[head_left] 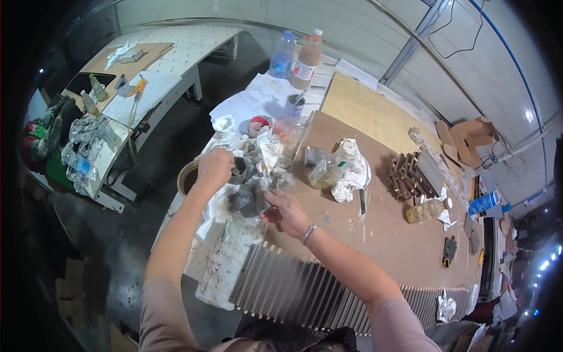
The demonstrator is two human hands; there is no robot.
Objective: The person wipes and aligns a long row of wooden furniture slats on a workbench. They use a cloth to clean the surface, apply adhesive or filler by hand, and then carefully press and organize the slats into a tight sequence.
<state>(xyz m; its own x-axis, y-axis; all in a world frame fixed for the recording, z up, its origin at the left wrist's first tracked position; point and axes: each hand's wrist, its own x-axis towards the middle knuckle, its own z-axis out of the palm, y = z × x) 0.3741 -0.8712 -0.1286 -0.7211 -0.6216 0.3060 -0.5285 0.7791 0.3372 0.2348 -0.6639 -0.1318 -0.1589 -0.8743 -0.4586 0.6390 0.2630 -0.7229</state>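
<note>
At the frame's centre I am clenching my left hand (214, 168) around a small grey can (240, 171) while my right hand (285, 212) is grasping a grey rag (252, 198).

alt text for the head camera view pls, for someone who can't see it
A person's left hand grips a small grey pot while the right hand holds a dark grey rag, over a cluttered brown workbench. Crumpled paper, bottles and a slatted panel lie around.
</note>
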